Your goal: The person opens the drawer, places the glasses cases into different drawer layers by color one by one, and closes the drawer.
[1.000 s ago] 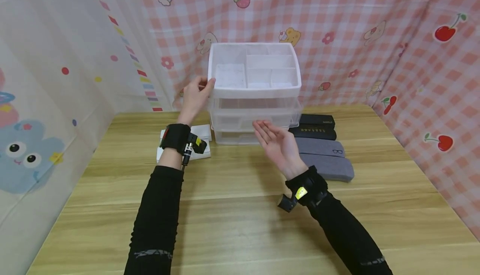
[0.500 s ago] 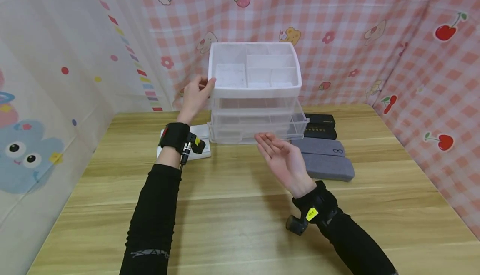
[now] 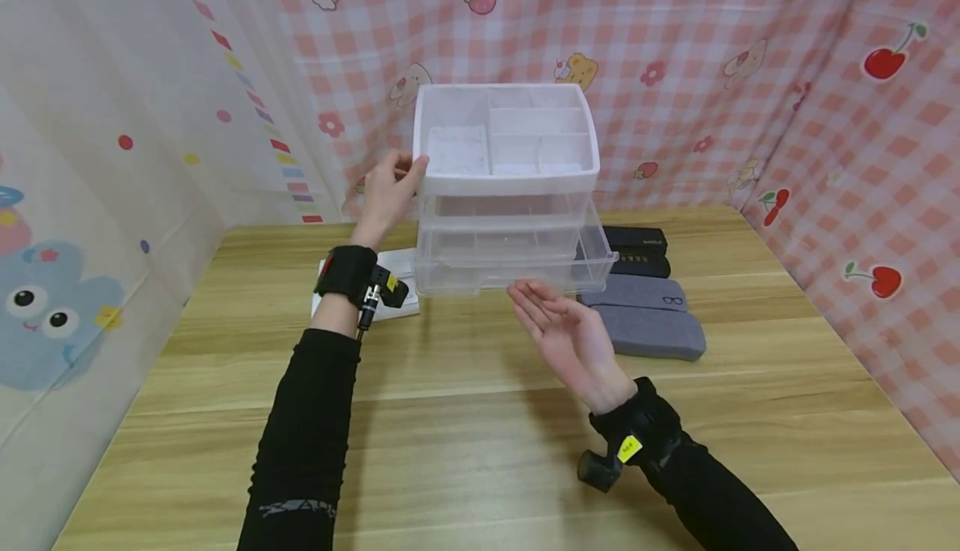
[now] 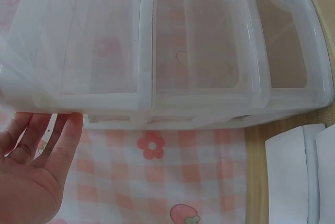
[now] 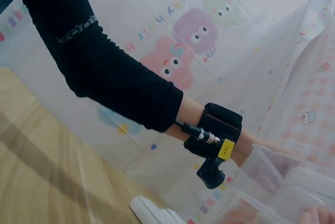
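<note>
A white plastic drawer unit (image 3: 507,185) with a divided open top tray stands against the back curtain. One clear lower drawer (image 3: 517,272) is pulled well out toward me. At the unit's upper left corner my left hand (image 3: 386,194) rests its fingertips and thumb; in the left wrist view, the left fingers (image 4: 67,140) press nearly straight against the side wall. My right hand (image 3: 576,344) lies palm up below the drawer's front, its extended fingers touching the lower front edge. Only the right fingertips (image 5: 317,215) show in the right wrist view.
Right of the unit lie two grey glasses cases (image 3: 651,331), one printed with spectacles, and two black cases (image 3: 637,239). White flat cases (image 4: 288,171) lie left of the unit, partly behind my left wrist. Printed curtains enclose the wooden table (image 3: 465,451).
The clear lower drawer has slid out toward me, and my right hand has moved back with it. My left hand has stayed at the unit's upper left corner.
</note>
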`<state>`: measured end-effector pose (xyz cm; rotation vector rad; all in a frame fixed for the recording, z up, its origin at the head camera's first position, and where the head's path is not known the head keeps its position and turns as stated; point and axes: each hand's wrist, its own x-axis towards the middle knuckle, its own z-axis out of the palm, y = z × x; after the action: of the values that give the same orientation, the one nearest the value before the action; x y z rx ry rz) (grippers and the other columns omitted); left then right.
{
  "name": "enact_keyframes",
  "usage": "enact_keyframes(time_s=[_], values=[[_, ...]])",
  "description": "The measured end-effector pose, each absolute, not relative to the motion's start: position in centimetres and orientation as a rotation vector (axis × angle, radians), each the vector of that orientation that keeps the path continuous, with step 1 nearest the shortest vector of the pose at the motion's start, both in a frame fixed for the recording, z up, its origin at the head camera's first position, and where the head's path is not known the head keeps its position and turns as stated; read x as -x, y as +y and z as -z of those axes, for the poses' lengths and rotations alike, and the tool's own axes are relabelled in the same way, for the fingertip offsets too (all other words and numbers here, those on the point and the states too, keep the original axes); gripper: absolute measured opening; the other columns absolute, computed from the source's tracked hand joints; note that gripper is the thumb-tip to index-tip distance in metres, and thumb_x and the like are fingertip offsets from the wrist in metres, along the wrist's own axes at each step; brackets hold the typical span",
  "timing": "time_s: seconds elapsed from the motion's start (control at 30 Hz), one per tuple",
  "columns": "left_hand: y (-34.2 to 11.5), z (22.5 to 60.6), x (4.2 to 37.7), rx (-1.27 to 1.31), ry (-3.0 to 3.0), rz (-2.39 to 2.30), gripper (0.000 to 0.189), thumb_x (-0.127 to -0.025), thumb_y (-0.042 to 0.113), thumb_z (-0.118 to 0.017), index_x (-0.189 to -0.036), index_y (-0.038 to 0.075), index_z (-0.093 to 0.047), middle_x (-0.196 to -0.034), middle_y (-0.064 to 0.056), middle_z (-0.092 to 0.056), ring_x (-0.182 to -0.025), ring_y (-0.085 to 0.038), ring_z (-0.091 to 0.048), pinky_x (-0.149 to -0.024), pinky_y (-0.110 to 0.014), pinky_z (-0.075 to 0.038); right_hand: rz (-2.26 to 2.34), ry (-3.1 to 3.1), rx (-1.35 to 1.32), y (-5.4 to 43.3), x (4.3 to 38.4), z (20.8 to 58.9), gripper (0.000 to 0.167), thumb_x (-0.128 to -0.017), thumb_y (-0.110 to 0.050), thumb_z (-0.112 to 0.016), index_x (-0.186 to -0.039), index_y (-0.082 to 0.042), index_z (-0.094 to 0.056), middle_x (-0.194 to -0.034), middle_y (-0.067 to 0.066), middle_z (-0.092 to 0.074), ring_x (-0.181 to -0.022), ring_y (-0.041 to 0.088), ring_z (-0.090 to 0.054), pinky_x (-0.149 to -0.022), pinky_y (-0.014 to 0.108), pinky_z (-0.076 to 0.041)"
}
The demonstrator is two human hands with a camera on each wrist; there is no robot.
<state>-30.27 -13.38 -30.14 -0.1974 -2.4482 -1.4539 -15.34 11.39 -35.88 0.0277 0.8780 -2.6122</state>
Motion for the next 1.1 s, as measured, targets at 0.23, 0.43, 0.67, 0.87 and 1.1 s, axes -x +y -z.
enact_keyframes(time_s=[0.23, 0.43, 0.67, 0.87, 1.1], values=[[-13.5, 30.3, 30.1, 0.201, -2.444, 1.451, 0.039, -0.097, 0.039, -0.05, -0.111, 0.003, -0.055, -0.107, -0.017, -0.06, -0.096, -0.025, -0.058, -0.075, -0.026, -0.047, 2.435, 1.254, 0.141, 13.9, 16.0, 37.3, 0.033, -0.1, -0.002, -0.031, -0.097, -0.012, -0.063, -0.113, 0.001, -0.059, -0.12, 0.016, -0.055, -0.117, 0.038, -0.028], [-13.5, 30.2, 30.1, 0.203, -2.439, 1.45, 0.039, -0.097, 0.038, -0.05, -0.112, 0.003, -0.055, -0.108, -0.017, -0.059, -0.097, -0.025, -0.058, -0.076, -0.027, -0.047, 2.006, 1.959, 0.194, 17.6, 17.5, 38.4, 0.028, -0.099, -0.014, -0.047, -0.123, -0.001, -0.052, -0.117, 0.003, -0.062, -0.11, 0.013, -0.061, -0.104, 0.039, -0.043], [-13.5, 30.2, 30.1, 0.201, -2.448, 1.461, 0.04, -0.097, 0.039, -0.05, -0.114, 0.003, -0.055, -0.11, -0.016, -0.059, -0.098, -0.025, -0.057, -0.078, -0.028, -0.048, 1.153, 2.736, 0.489, 22.5, 19.4, 38.8, 0.038, -0.093, -0.018, -0.06, -0.125, 0.002, -0.054, -0.122, 0.022, -0.06, -0.112, 0.035, -0.057, -0.094, 0.047, -0.047], [-13.4, 30.2, 30.3, 0.192, -2.455, 1.464, 0.041, -0.097, 0.04, -0.05, -0.114, 0.003, -0.054, -0.11, -0.016, -0.059, -0.098, -0.025, -0.057, -0.078, -0.027, -0.048, 0.449, 3.029, 0.695, 25.6, 20.0, 39.1, 0.06, -0.072, -0.03, -0.082, -0.117, -0.001, -0.057, -0.109, 0.018, -0.058, -0.101, 0.036, -0.055, -0.084, 0.051, -0.046], [-13.4, 30.2, 30.4, 0.188, -2.447, 1.453, 0.04, -0.096, 0.039, -0.051, -0.112, 0.003, -0.055, -0.108, -0.016, -0.06, -0.096, -0.024, -0.057, -0.074, -0.024, -0.046, 0.248, 3.07, 0.642, 27.1, 20.1, 39.4, 0.071, -0.056, -0.031, -0.091, -0.111, -0.001, -0.058, -0.108, 0.017, -0.053, -0.099, 0.035, -0.052, -0.082, 0.054, -0.046]])
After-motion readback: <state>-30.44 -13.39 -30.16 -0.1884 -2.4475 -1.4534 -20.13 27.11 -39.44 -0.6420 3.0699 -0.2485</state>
